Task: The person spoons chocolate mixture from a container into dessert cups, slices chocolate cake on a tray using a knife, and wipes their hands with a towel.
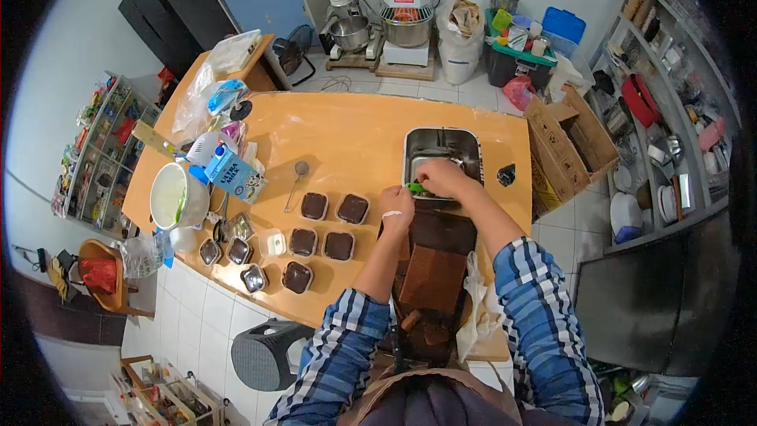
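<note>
My right hand (440,177) reaches over the near rim of a rectangular metal pan (407,159) smeared with dark residue. Its fingers are closed around a small green item (415,188), whose kind I cannot make out. Close by on the left, my left hand (397,205) is also closed, its fingertips next to the green item; whatever it grips is hidden. Below the hands lies a dark board or tray (445,229) bearing a large block of brown cake (431,276) and smaller cake pieces (435,334).
Several small tubs of dark cake (339,245) stand left of my left arm. Farther left are a small sieve (300,170), a milk carton (235,175) and a white bowl (180,196). Crumpled plastic (475,319) lies beside the cake. A cardboard box (564,142) adjoins the table's right edge.
</note>
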Demonstrator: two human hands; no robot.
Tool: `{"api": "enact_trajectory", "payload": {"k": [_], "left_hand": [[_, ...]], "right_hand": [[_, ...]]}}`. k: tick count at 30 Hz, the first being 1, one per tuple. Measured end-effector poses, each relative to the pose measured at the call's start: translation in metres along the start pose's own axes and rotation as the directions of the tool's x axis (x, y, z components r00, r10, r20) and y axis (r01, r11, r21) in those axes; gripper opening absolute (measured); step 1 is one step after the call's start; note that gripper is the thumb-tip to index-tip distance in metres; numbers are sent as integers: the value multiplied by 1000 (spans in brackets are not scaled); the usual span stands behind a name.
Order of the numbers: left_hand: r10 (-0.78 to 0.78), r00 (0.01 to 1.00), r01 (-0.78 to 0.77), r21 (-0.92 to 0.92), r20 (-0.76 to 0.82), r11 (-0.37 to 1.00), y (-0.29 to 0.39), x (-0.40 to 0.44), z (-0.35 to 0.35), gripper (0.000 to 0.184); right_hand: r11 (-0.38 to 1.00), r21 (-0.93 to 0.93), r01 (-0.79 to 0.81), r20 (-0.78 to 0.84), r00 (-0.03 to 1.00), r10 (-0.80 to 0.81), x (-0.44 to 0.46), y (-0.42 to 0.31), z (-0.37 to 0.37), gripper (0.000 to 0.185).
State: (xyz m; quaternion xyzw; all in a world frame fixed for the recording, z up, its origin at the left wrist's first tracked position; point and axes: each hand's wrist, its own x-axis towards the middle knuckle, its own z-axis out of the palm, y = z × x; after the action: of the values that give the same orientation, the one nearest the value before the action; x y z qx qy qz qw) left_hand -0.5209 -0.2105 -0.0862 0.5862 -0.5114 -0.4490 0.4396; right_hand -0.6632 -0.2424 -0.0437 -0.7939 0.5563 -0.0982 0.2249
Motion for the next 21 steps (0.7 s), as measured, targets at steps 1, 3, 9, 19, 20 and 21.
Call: {"api": "enact_trajectory", "payload": {"k": [1,3,9,19,20,21], "left_hand": [[18,1000,-19,26,10,999,-1,2,-2,26],[39,999,-40,70,17,997,-1,2,-4,26],[57,998,-55,71,-26,996,-3,3,-1,24],[133,991,-131,86,-17,988,13,-4,-9,23],[102,995,-101,80,-9,992,13,-4,-8,23],[118,992,-116,54,-35,992,13,-4,-6,23]], "right_hand": [[999,41,-22,13,1000,21,-2,3,-6,19],[995,92,-39,18,999,37,-5,2,-9,19],[997,65,50,-10,999,-50,-3,-4,8,22],[995,41,-86,-10,996,86,-4,-12,-1,18],[994,51,-95,-10,995,95,-6,-11,-2,17],[999,23,-41,-16,999,42,-7,-7,1,17]]}}
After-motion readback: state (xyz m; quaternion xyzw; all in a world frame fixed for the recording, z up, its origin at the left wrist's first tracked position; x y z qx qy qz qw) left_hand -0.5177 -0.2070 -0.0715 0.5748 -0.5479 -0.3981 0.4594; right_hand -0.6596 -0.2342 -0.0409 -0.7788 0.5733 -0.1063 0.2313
